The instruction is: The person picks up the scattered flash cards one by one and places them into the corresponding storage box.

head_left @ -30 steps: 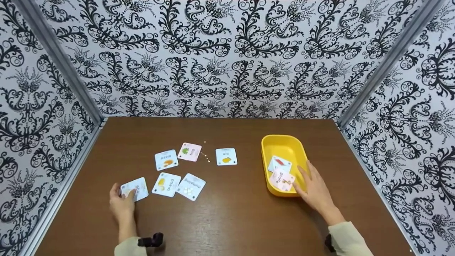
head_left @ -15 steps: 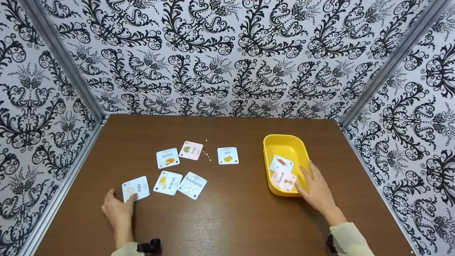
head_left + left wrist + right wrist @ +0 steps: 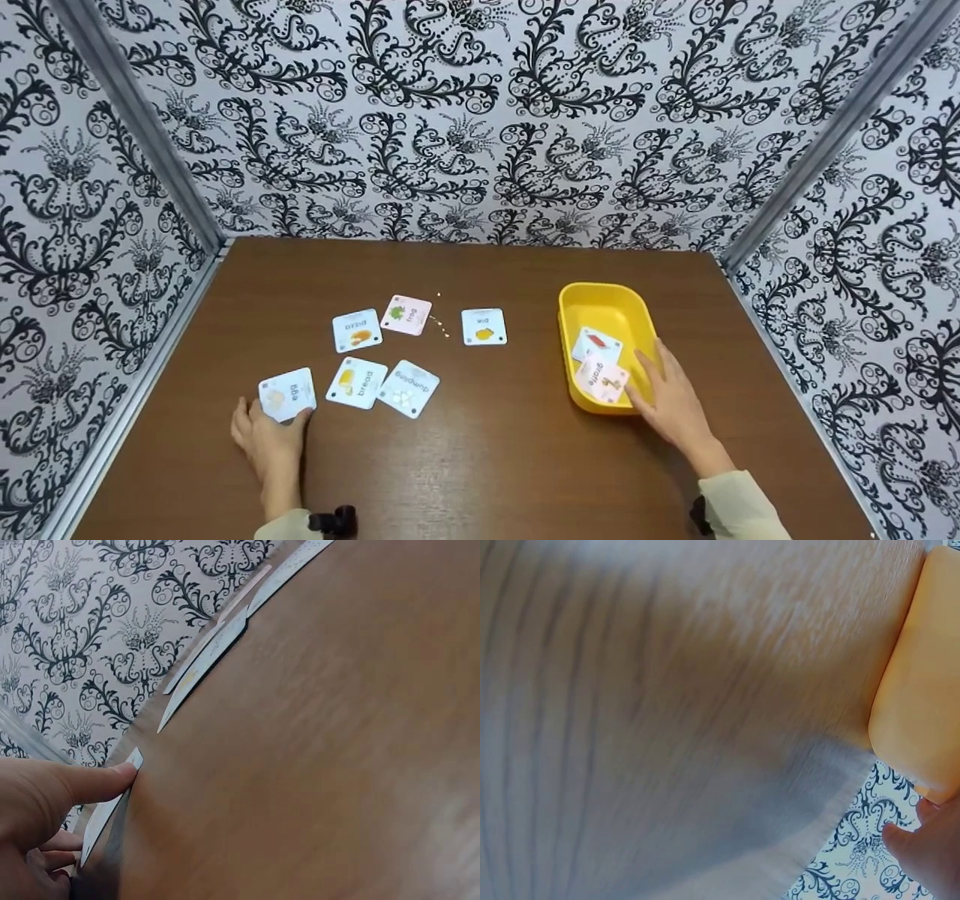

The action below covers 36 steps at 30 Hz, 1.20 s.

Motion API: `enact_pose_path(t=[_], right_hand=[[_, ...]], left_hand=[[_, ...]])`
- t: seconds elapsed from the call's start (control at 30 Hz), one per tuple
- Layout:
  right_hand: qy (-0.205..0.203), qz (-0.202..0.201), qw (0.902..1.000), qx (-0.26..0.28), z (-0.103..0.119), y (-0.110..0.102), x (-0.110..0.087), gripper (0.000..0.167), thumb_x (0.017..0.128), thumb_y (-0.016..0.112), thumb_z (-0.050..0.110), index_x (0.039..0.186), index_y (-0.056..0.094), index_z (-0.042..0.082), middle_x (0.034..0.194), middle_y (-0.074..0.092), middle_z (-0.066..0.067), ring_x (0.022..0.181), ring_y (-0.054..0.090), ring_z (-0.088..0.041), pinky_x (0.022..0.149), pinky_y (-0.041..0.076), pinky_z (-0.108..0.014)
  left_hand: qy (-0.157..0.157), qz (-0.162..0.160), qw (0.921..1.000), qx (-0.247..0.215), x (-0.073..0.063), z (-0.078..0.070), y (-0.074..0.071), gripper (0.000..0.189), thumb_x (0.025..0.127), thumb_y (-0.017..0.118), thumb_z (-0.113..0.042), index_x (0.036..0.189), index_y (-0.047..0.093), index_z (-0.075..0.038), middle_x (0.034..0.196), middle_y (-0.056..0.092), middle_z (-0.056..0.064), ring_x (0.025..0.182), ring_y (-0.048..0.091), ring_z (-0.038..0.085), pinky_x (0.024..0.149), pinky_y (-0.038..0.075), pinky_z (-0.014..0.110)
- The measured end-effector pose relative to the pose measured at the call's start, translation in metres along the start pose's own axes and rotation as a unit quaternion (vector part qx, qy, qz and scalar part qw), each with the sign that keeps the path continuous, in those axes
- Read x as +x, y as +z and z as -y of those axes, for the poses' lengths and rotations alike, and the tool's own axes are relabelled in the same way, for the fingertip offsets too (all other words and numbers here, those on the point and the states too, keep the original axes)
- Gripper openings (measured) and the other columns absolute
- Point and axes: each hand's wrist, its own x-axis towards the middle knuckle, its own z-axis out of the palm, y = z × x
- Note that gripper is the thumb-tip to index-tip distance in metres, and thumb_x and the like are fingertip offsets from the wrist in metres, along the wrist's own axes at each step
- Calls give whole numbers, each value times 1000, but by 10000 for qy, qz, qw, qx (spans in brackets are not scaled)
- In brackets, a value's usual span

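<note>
Egg card [image 3: 286, 390] is gripped along its near side by the left hand [image 3: 271, 439], thumb at the near right corner, other fingers curled at the left; only a card's breadth is left between them. It is placed at the left of the surface [image 3: 480, 457], and whether it is fully lifted cannot be told. To its right, a narrow gap is left before the bread card [image 3: 357, 382], whose right edge is met by the dumpling card [image 3: 409, 389]. Behind these, the pizza card [image 3: 357, 331] and frog card [image 3: 406, 315] are set just beside each other, the pie card [image 3: 484, 327] apart.

Yellow basket [image 3: 609, 306] is touched at its right rim by the right hand [image 3: 675, 409], fingers loosely spread, nothing gripped. Inside, the red-picture card [image 3: 597, 345] is partly covered by the giraffe card [image 3: 603, 379] (near end). Wide room is left between both hands.
</note>
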Motion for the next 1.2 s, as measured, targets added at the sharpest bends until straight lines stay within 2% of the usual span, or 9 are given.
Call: enact_pose_path(t=[0.2, 0.43, 0.53, 0.9, 1.07, 1.2], right_hand=[[-73, -115, 9999, -2, -1, 0, -1, 60, 93, 62, 32, 144, 49, 2, 160, 25, -26, 143, 30, -45, 114, 30, -63], [-1, -18, 10000, 5, -1, 0, -1, 61, 95, 61, 34, 145, 47, 3, 162, 22, -24, 144, 28, -45, 114, 30, -64], [-8, -20, 10000, 5, -1, 0, 0, 61, 94, 61, 34, 145, 47, 3, 162, 22, -24, 144, 28, -45, 114, 30, -64], [16, -3, 10000, -3, -2, 0, -1, 62, 94, 61, 33, 146, 47, 3, 162, 22, -25, 143, 29, -46, 113, 31, -64], [-130, -143, 9998, 3, -3, 1, -1, 61, 93, 63, 31, 144, 48, 2, 161, 23, -27, 143, 29, -47, 113, 32, -64], [-175, -201, 9996, 13, -3, 1, 0, 61, 93, 64, 31, 144, 48, 2, 160, 24, -27, 143, 30, -47, 112, 32, -63]], left_hand=[[-5, -109, 9999, -62, 0, 0, 4, 79, 79, 79, -9, 139, 35, 19, 158, 17, 32, 149, 8, 47, 121, 16, 60], [-109, -20, 9998, 181, -1, -4, 9, 101, 78, 82, -29, 146, 24, 19, 160, 10, 30, 150, 1, 45, 119, 19, 62], [-149, -8, 9995, 295, -2, -6, 12, 106, 78, 83, -32, 148, 20, 17, 161, 8, 29, 151, -3, 44, 119, 19, 63], [-126, -311, 9994, 41, -1, -6, 14, 92, 79, 84, -23, 143, 30, 17, 159, 13, 28, 151, 2, 45, 121, 18, 59], [-239, -335, 9991, 116, -2, -5, 15, 102, 78, 85, -30, 145, 26, 18, 162, 5, 26, 152, -5, 43, 116, 27, 64], [-298, -371, 9988, 108, -2, -6, 16, 96, 79, 84, -29, 142, 30, 20, 162, 0, 26, 152, -10, 42, 114, 30, 65]])
